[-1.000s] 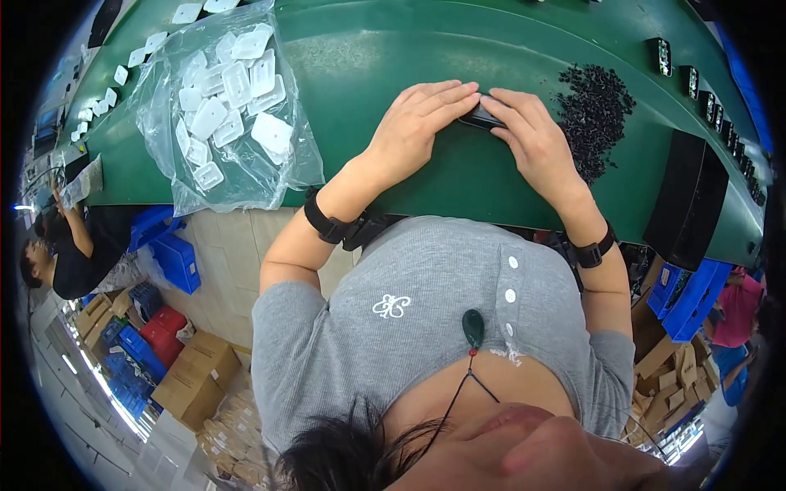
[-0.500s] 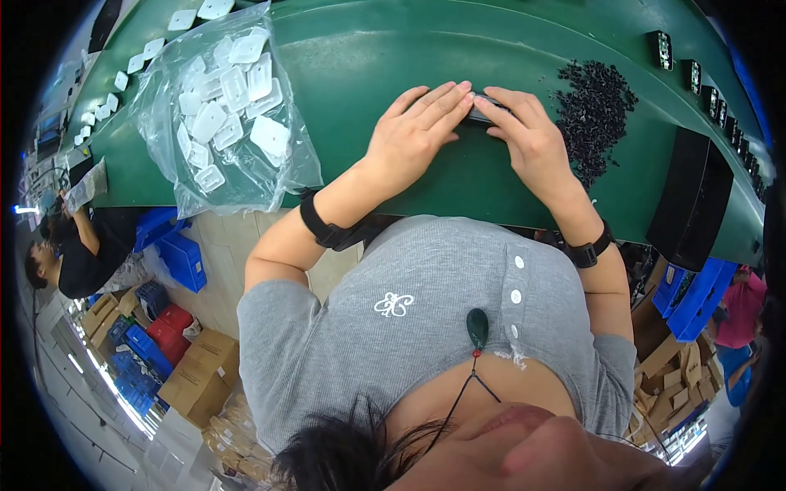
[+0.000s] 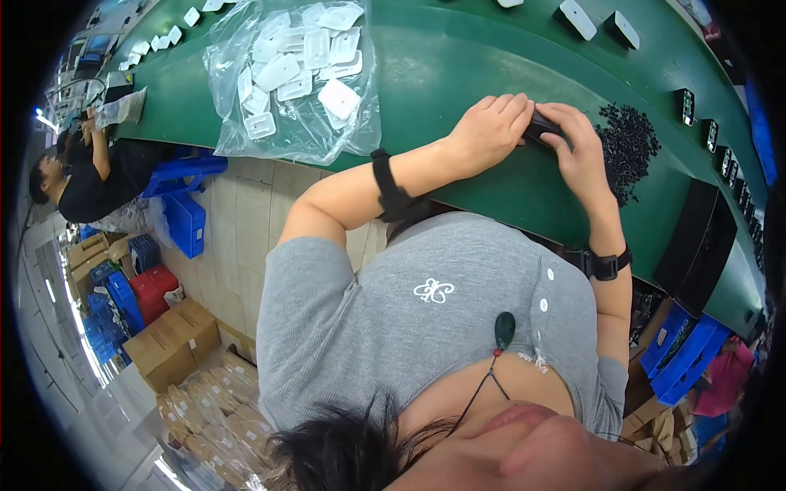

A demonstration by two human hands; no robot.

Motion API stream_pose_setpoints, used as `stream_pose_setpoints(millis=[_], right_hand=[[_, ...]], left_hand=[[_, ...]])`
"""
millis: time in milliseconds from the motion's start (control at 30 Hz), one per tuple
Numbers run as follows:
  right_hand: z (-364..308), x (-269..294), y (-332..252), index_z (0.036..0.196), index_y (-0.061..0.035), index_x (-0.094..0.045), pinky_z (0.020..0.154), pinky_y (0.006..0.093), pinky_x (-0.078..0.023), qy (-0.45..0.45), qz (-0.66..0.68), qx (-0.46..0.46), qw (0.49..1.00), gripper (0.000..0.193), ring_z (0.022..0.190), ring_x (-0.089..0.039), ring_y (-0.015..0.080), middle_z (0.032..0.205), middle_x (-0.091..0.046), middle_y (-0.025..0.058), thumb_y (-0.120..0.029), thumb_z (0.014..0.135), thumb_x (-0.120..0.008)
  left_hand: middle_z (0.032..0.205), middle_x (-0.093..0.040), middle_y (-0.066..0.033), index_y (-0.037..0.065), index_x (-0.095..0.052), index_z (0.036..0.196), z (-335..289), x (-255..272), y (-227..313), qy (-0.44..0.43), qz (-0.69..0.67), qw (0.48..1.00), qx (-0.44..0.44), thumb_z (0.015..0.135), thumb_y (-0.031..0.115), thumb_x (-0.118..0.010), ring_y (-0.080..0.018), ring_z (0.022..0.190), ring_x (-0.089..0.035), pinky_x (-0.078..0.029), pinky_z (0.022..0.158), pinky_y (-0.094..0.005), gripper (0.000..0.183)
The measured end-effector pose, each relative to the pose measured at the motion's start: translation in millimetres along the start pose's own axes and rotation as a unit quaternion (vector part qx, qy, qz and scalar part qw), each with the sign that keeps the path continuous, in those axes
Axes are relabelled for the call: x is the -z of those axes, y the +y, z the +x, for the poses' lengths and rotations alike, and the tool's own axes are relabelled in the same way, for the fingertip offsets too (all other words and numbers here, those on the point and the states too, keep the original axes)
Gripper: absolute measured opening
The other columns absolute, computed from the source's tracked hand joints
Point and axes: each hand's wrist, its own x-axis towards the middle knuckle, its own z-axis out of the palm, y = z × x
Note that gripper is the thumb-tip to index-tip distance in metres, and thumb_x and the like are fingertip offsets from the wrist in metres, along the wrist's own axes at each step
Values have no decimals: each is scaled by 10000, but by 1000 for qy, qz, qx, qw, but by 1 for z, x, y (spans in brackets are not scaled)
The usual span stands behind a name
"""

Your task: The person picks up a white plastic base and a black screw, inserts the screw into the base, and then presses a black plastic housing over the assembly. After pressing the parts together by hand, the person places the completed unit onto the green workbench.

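Observation:
Both hands meet over the green tabletop, around a small black housing (image 3: pixel 540 127). My left hand (image 3: pixel 490 135) lies closed against its left end, fingers together. Round the right end curl the fingers and thumb of my right hand (image 3: pixel 580 147). Most of the housing is hidden by the hands, so its face cannot be made out. Just right of my right hand lies a heap of tiny black parts (image 3: pixel 629 151). A clear plastic bag (image 3: pixel 360 131) with several white rounded plates (image 3: pixel 316 49) rests to the left.
Black housings with circuit boards (image 3: pixel 686 106) line the far right, and boxes with white tops (image 3: pixel 577 20) stand beyond. A long black box (image 3: pixel 696 237) sits at the table's right edge. Blue crates (image 3: pixel 184 221) and a carton (image 3: pixel 172 344) are on the floor; a person (image 3: pixel 98 184) works at left.
The view has turned, so bag and heap appear farther right, and white-topped boxes show at the far side. My hands have shifted right; my right hand now wraps the housing, more of which shows.

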Motion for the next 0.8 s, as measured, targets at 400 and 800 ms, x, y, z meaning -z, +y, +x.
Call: stream_pose_setpoints(millis=[400,800], right_hand=[[-2,-26,-29,1340,-2,-420,1015,335,-394,130,442,-170,871,445,1186,-509,203,1283,-535,139,-102,945,-599],[-1,-33,-34,1333,-19,-450,984,322,-410,182,426,-157,872,412,1121,-536,174,1227,-562,112,-136,962,-587]], left_hand=[[850,-660,-88,-48,-594,1045,9,25,-2,-62,-583,732,347,939,248,-629,-125,733,-639,-515,657,-253,316],[877,-646,-74,-25,-571,1037,9,21,15,-16,-622,685,379,950,228,-614,-114,746,-631,-490,652,-231,272]])
